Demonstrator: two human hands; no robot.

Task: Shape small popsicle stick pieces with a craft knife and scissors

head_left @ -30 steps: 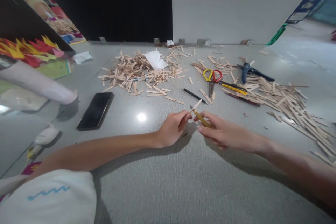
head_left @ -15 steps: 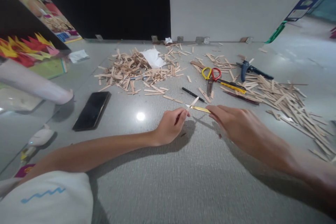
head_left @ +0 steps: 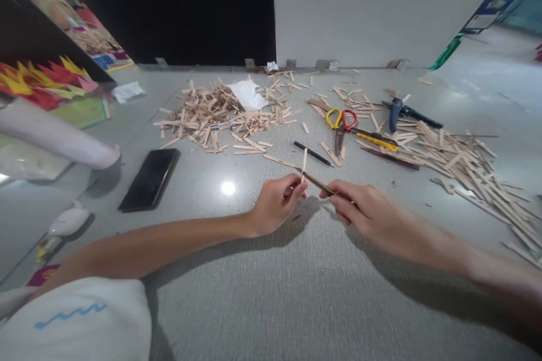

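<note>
Near the middle of the table, my left hand pinches a thin wooden stick that points up and away from me. My right hand is closed around the handle of a slim knife, and its tip end crosses the stick just above my left fingertips. Whether the blade presses into the wood I cannot tell. Just beyond lie a black pen and a loose wooden strip. A small dark scrap sits beside my left hand.
Piles of wooden sticks and cut pieces lie right and left. Scissors, a yellow cutter and a dark blue tool lie beyond my right hand. A phone rests at left; a panel stands behind.
My right hand has turned over and shifted slightly toward me, changing the knife's angle from near level to slanted. The stick now stands more upright in my left hand.
</note>
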